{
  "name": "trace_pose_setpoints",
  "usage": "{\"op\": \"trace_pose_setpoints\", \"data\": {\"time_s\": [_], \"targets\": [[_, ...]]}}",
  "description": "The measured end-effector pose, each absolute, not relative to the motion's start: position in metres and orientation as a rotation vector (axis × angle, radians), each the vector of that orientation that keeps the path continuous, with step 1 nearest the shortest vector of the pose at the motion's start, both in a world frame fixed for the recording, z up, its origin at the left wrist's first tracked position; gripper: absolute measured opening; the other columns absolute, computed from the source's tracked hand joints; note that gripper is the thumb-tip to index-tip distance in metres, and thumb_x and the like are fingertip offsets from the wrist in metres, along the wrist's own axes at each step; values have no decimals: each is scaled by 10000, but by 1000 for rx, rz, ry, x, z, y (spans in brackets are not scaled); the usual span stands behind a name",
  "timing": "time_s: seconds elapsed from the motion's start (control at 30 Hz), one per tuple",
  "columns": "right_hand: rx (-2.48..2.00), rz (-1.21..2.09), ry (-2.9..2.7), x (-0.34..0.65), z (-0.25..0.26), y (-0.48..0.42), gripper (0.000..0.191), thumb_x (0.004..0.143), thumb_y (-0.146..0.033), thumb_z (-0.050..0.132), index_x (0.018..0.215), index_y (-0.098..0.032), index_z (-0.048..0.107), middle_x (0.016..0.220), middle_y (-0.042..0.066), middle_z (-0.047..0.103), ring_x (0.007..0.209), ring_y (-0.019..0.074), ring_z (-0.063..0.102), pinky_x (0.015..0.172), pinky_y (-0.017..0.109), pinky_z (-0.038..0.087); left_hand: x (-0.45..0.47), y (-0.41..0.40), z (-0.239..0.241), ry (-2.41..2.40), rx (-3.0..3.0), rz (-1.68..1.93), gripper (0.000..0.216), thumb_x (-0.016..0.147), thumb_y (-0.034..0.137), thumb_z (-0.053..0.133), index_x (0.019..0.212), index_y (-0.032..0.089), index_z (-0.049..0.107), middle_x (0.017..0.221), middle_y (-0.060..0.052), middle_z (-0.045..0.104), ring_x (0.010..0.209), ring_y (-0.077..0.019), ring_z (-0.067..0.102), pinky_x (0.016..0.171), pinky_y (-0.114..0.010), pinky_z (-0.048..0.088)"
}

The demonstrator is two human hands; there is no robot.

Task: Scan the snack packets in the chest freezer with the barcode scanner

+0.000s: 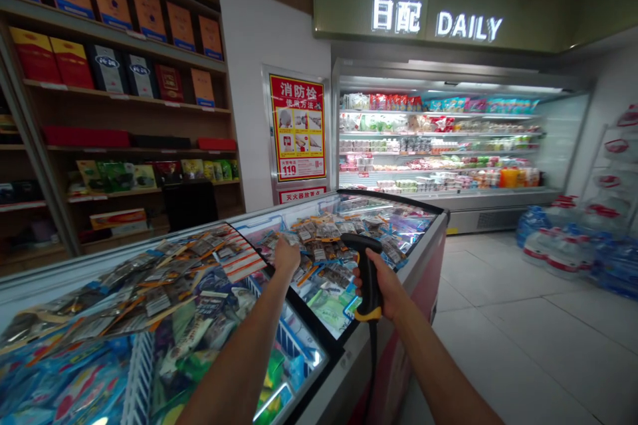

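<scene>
My right hand (386, 279) is wrapped round the grip of a black and yellow barcode scanner (369, 275), held upright above the freezer's front edge. A cable hangs from the scanner's base. Further left, my left hand (286, 254) reaches over the chest freezer with its fingers curled down among small flat snack packets (326, 231). What its fingers hold, if anything, is hidden by the hand. The packets have dark and orange printing and lie spread over the freezer's glass top. More packets (159, 282) cover the glass on the left.
Inside the chest freezer (423, 272) are bagged goods and white dividers (139, 372). A lit refrigerated display (438, 139) stands behind it. Shelves of boxes (129, 73) rise at left. Bottled water packs (558, 246) stand on the tiled floor (523, 339) at right.
</scene>
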State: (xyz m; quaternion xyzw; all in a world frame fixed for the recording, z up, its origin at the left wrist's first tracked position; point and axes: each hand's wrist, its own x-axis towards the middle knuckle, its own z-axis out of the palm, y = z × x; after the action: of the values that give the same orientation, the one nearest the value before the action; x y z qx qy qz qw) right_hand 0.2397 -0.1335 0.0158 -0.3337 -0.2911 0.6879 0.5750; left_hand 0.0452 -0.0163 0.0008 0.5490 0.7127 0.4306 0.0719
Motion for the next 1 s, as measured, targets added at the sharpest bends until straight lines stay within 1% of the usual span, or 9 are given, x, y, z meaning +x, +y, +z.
{"op": "trace_pose_setpoints", "data": {"time_s": [0.07, 0.13, 0.23, 0.33, 0.5, 0.6, 0.67, 0.83, 1.0], "targets": [[-779, 1596, -672, 243, 13, -131, 235, 789, -397, 505, 776, -164, 532, 502, -22, 525, 384, 94, 479, 355, 201, 378, 52, -17, -2, 2219, 1734, 1270, 339, 747, 174, 462, 1064, 66, 513, 1089, -196, 566, 1073, -266, 516, 871, -349, 397], [-769, 1585, -667, 244, 11, -128, 238, 784, -401, 512, 759, -165, 530, 504, -22, 525, 385, 93, 480, 354, 200, 379, 54, -18, -5, 2278, 1862, 1237, 350, 745, 184, 465, 1068, 56, 512, 1116, -199, 540, 1116, -269, 474, 913, -345, 359], [-765, 1596, -665, 242, 10, -127, 235, 783, -401, 515, 746, -169, 526, 496, -24, 520, 380, 93, 476, 352, 198, 375, 48, -19, -10, 2314, 1962, 1210, 345, 756, 224, 461, 1064, 80, 523, 1140, -173, 530, 1126, -268, 455, 937, -362, 335], [-775, 1610, -669, 234, 11, -125, 235, 786, -401, 508, 731, -173, 521, 483, -22, 515, 370, 95, 470, 347, 198, 374, 29, -22, -10, 2350, 2031, 1235, 370, 764, 236, 449, 1105, 106, 509, 1158, -146, 527, 1119, -253, 452, 945, -376, 326], [-744, 1665, -693, 214, 12, -122, 238, 795, -397, 493, 723, -171, 516, 486, -17, 518, 371, 92, 466, 343, 195, 376, -25, -44, -2, 2543, 2026, 1097, 348, 773, 236, 427, 1081, 115, 535, 1156, -135, 525, 1097, -244, 455, 937, -353, 333], [-742, 1682, -718, 200, 16, -120, 246, 807, -394, 472, 728, -166, 520, 483, -17, 513, 368, 92, 463, 336, 197, 372, -60, -63, 2, 2688, 1935, 982, 391, 773, 236, 413, 1124, 96, 516, 1200, -159, 489, 1120, -282, 434, 903, -368, 357], [-747, 1692, -733, 191, 19, -118, 243, 804, -394, 475, 741, -165, 527, 482, -19, 513, 372, 97, 472, 337, 201, 379, -81, -75, 3, 2775, 1858, 892, 413, 775, 250, 405, 1148, 102, 506, 1193, -171, 487, 1102, -307, 443, 873, -390, 375], [-758, 1685, -799, 170, 27, -114, 252, 782, -397, 509, 696, -160, 509, 488, -13, 532, 367, 95, 471, 331, 204, 377, -118, -104, 6, 2885, 1824, 680, 408, 789, 299, 381, 1130, 124, 519, 1201, -164, 487, 1091, -326, 439, 854, -422, 384], [-794, 1686, -841, 157, 33, -117, 250, 799, -396, 483, 716, -162, 512, 471, -16, 520, 359, 96, 458, 333, 205, 371, -140, -123, 15, 3015, 1780, 662, 424, 764, 357, 409, 1101, 135, 538, 1169, -160, 516, 1092, -328, 441, 854, -423, 379]]}}
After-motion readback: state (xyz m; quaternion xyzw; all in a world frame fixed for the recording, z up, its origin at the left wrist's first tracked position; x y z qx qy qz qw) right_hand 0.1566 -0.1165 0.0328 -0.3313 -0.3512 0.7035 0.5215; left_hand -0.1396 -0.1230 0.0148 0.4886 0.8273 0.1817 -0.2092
